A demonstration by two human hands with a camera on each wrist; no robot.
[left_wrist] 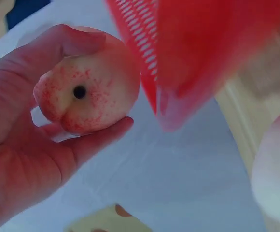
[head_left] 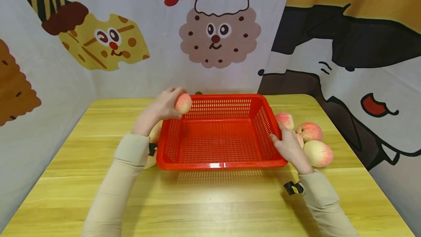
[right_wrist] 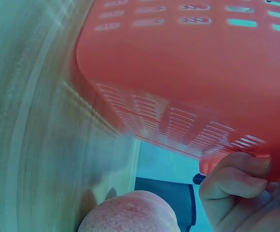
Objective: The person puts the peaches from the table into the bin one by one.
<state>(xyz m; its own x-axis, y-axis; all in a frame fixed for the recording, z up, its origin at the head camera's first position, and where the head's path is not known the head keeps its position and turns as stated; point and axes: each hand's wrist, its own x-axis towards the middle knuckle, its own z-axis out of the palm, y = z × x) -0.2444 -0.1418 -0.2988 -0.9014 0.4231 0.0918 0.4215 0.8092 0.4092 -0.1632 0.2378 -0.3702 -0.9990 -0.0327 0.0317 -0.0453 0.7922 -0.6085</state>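
Observation:
A red plastic basket (head_left: 218,165) with slotted walls stands in the middle of the table, and no fruit shows inside it. My left hand (head_left: 166,103) grips a peach (head_left: 183,103) above the basket's far left corner. In the left wrist view, thumb and fingers curl round that peach (left_wrist: 96,96), its dark stem hole facing the camera. My right hand (head_left: 289,143) holds the basket's right rim. The right wrist view shows those curled fingers (right_wrist: 239,176) at the rim, with the basket's outer wall (right_wrist: 188,72) alongside.
Several peaches (head_left: 318,153) lie on the table right of the basket, close to my right wrist. More pale peaches (head_left: 151,161) sit to the left, partly hidden by my left forearm. Behind the wooden table (head_left: 210,207) hangs a cartoon-printed cloth (head_left: 158,83).

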